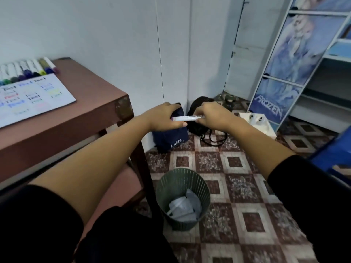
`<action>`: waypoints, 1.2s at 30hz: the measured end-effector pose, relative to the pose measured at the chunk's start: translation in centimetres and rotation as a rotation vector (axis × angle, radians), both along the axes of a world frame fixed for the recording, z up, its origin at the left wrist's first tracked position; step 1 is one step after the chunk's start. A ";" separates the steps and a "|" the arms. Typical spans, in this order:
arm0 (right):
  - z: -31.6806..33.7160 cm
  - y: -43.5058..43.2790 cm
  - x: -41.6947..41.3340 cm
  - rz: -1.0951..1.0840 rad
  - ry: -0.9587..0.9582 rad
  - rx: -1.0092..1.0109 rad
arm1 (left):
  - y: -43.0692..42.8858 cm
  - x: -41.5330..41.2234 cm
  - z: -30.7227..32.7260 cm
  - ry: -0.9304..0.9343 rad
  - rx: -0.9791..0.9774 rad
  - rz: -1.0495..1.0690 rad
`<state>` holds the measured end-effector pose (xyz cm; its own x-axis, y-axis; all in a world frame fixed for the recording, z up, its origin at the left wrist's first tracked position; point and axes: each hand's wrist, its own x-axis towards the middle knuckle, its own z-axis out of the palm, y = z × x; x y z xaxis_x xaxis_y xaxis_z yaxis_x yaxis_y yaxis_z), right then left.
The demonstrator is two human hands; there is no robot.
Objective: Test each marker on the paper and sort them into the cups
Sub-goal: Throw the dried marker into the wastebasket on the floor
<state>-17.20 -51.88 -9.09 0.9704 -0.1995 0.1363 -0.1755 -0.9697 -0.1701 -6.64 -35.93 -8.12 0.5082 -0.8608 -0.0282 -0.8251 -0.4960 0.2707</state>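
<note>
Both my hands hold one white marker [187,118] level in the air, past the table's right corner and above the floor. My left hand [165,117] grips its left end and my right hand [212,116] pinches its right end. On the brown table [91,103] at the left lies a white paper [36,97] covered with coloured test strokes. A row of several white markers [28,70] with coloured caps lies along the paper's far edge. No cup is in view.
A green ribbed waste bin [183,188] with crumpled paper stands on the tiled floor below my hands. A dark blue bag [171,138] and a black bag [199,118] lean in the wall corner. A white box [256,120] and a shelf unit [296,59] stand at the right.
</note>
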 end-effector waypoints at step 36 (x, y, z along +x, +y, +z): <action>-29.4 5.8 -0.4 -0.039 0.557 0.409 | 4.8 -1.3 -26.2 0.436 0.352 0.126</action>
<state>-17.61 -46.07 -38.48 0.8651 -0.1650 -0.4737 -0.3762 -0.8381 -0.3950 -7.90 -31.12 -34.31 0.4831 -0.6954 -0.5320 -0.6027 -0.7049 0.3740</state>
